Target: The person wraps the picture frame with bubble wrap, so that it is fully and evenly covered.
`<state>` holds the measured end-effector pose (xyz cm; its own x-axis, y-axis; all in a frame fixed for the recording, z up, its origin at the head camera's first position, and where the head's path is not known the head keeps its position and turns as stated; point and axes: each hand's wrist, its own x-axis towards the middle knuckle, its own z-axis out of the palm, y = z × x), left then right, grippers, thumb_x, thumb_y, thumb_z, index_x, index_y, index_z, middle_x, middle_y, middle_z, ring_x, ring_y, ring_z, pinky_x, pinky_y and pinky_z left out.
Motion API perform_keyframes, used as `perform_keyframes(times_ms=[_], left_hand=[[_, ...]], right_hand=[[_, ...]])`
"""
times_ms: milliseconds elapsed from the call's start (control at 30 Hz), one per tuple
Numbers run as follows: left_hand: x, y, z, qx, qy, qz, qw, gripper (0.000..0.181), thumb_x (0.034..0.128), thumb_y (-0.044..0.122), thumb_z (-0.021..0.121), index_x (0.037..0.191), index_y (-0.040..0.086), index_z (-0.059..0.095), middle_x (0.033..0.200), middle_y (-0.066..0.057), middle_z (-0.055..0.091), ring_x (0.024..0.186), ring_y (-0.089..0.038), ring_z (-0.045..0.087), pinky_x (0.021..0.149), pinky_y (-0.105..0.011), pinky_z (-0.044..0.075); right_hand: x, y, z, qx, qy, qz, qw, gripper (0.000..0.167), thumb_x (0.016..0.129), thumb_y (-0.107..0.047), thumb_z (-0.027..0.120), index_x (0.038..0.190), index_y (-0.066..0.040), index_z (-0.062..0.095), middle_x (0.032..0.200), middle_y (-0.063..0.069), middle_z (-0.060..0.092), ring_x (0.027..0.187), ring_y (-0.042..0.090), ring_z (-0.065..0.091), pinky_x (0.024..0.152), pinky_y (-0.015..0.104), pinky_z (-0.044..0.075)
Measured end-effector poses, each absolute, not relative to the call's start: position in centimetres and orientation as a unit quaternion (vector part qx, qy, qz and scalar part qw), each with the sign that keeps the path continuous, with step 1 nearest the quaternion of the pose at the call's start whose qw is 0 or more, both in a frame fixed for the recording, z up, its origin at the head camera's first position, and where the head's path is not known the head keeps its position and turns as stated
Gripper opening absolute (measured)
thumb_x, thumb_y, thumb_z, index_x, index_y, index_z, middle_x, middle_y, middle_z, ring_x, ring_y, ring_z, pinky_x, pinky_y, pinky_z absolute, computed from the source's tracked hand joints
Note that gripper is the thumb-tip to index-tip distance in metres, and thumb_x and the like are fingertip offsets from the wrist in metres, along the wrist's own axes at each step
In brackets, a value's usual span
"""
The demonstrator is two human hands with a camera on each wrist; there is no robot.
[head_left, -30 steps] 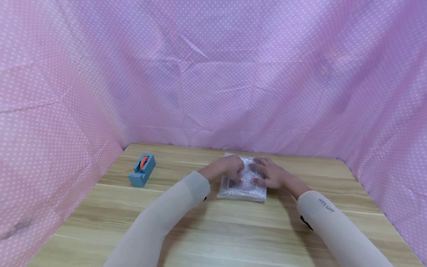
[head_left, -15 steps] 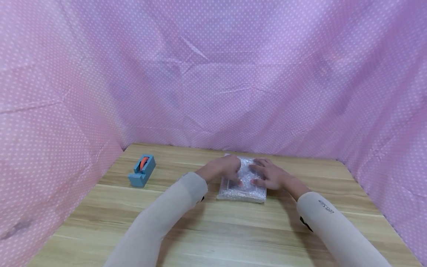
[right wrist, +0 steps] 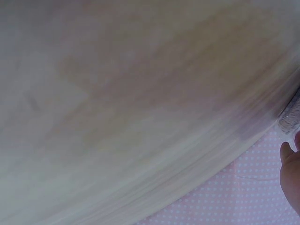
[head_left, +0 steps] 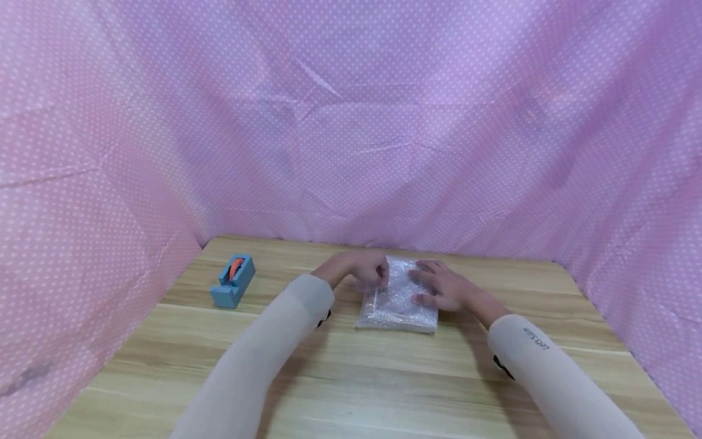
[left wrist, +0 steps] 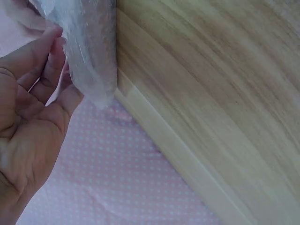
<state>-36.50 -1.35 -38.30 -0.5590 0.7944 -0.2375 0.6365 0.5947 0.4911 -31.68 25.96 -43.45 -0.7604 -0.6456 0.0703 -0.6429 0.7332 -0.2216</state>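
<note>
A flat package in clear bubble wrap [head_left: 397, 314] lies on the table, with a rectangular outline showing through the plastic. My left hand [head_left: 368, 268] is at the package's left side, its fingers curled. In the left wrist view, the thumb and fingertips of the left hand [left wrist: 40, 103] pinch the edge of the bubble wrap [left wrist: 93, 56]. Spread over the package's right part, my right hand [head_left: 444, 289] rests with its fingers extended. Only part of the right hand [right wrist: 290, 168] shows at the edge of the right wrist view, beside a bit of bubble wrap [right wrist: 290, 119].
A blue tape dispenser [head_left: 234, 280] with an orange roll stands at the left of the wooden table [head_left: 351, 378]. Pink dotted cloth [head_left: 351, 134] hangs behind the table and along both sides.
My left hand has moved left from the middle of the package to its left side, uncovering more of the bubble wrap. The right hand has stayed in place.
</note>
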Motion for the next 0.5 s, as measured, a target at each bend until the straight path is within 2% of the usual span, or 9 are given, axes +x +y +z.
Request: perform_keyframes(times_ms=[133, 233, 300, 500], left_hand=[[-36.8, -1.7, -38.2, 0.394, 0.860, 0.220, 0.239, 0.016, 0.0915, -0.001, 0.068, 0.103, 0.006, 0.075, 0.086, -0.002, 0.067, 0.074, -0.011, 0.058, 0.067, -0.021, 0.050], [-37.1, -1.8, -38.4, 0.394, 0.859, 0.231, 0.232, 0.024, 0.0891, 0.000, 0.071, 0.113, 0.005, 0.072, 0.085, -0.001, 0.061, 0.075, -0.009, 0.053, 0.067, -0.021, 0.046], [-37.3, -1.9, -38.5, 0.393, 0.861, 0.232, 0.223, 0.029, 0.0880, 0.003, 0.074, 0.117, 0.005, 0.070, 0.087, 0.000, 0.059, 0.080, -0.010, 0.054, 0.071, -0.022, 0.047], [-37.7, -2.0, -38.7, 0.353, 0.868, 0.263, 0.230, 0.027, 0.0859, 0.004, 0.072, 0.113, 0.003, 0.072, 0.101, -0.003, 0.071, 0.097, -0.017, 0.064, 0.087, -0.030, 0.053]], right_hand=[[-31.7, 26.0, -43.5, -0.349, 0.930, -0.118, 0.002, 0.071, 0.098, -0.057, 0.057, 0.153, -0.011, 0.049, 0.160, 0.023, 0.035, 0.146, 0.047, 0.031, 0.110, 0.071, 0.032], [-31.6, 26.0, -43.4, -0.350, 0.930, -0.115, 0.000, 0.071, 0.098, -0.057, 0.057, 0.152, -0.011, 0.049, 0.159, 0.024, 0.035, 0.145, 0.048, 0.031, 0.110, 0.071, 0.032], [-31.6, 26.0, -43.4, -0.352, 0.929, -0.113, -0.002, 0.071, 0.098, -0.056, 0.057, 0.152, -0.011, 0.049, 0.159, 0.024, 0.036, 0.145, 0.049, 0.032, 0.109, 0.072, 0.032], [-31.6, 25.9, -43.4, -0.356, 0.928, -0.110, -0.005, 0.071, 0.099, -0.056, 0.056, 0.152, -0.010, 0.049, 0.158, 0.025, 0.036, 0.145, 0.049, 0.032, 0.110, 0.071, 0.032]])
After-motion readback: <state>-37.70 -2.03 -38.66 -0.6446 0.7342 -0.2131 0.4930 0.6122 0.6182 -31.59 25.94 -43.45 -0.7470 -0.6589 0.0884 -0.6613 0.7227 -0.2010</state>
